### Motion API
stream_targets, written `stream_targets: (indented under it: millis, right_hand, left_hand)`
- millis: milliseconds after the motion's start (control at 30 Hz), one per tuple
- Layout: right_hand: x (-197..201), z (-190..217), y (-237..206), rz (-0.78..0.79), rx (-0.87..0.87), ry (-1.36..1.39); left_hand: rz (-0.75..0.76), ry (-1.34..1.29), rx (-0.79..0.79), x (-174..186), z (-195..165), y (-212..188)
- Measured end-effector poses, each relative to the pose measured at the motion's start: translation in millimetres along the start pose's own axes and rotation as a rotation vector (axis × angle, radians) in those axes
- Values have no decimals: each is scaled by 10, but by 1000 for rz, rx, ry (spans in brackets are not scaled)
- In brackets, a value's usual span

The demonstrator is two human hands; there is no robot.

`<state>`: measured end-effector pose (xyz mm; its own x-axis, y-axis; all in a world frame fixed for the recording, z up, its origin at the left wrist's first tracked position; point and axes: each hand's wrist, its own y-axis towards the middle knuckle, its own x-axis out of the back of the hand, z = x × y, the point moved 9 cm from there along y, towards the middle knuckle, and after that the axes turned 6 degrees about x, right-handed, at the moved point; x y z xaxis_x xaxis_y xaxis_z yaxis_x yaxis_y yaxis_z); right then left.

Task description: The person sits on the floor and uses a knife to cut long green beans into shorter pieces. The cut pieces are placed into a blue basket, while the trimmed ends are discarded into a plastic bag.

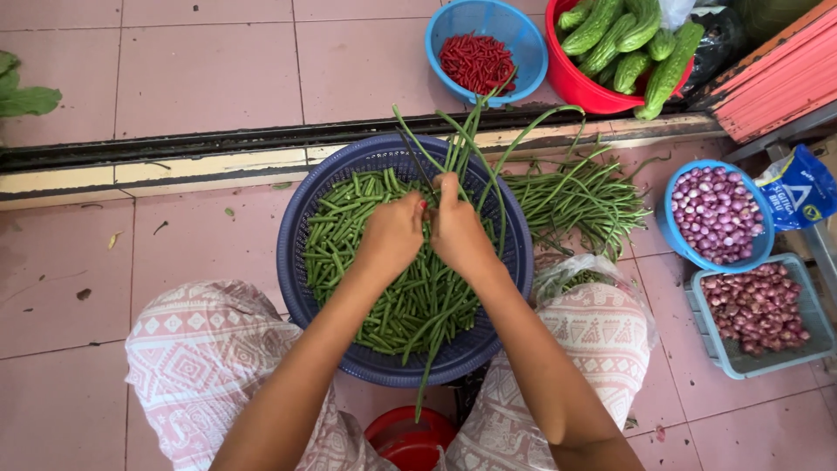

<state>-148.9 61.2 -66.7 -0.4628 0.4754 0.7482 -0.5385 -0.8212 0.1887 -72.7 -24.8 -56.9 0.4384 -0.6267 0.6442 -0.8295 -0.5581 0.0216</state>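
Bundle of long beans held upright-ish over the dark blue basket, stems fanning up and away toward the far rim. Thin, green, whippy; they look light and bendable, likely to snap clean if flexed hard, not slippery. Best hold seems to be low on the bunch, where the stems are gathered tight.

Left hand and right hand meet knuckle to knuckle at the basket's middle. Fingers of both are curled together and clamped on the bundle's lower end; fingertips are mostly hidden behind the backs of the hands.

Cut bean pieces fill the basket floor, short lengths lying every way. One long strand hangs over the near rim toward a red tub between the knees.

Just right of the basket: a loose heap of uncut beans on the tiled floor, some touching the rim. Further right, a blue bowl of shallots and a grey-blue crate of shallots, close together. Beyond the floor ledge: blue bowl of red chillies, red basin of bitter gourds.

Open floor lies to the left; the right side is crowded.
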Motion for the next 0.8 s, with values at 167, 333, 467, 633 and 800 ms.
stream_targets:
  millis: [167, 333, 467, 633, 800]
  right_hand:
    - [6, -194, 49, -38, -44, -16]
    - [203, -315, -66, 144, -303, 515]
    - [322, -254, -199, 160, -338, 777]
    - [424, -332, -348, 36, -183, 611]
    - [1301, -803, -574, -149, -186, 151]
  left_hand:
    - [-136, 102, -225, -51, -254, -138]
    - [159, -103, 3, -148, 105, 35]
    - [439, -295, 107, -421, 218, -16]
    - [645, -411, 93, -655, 155, -215]
    - [766, -754, 187, -588, 32, -232]
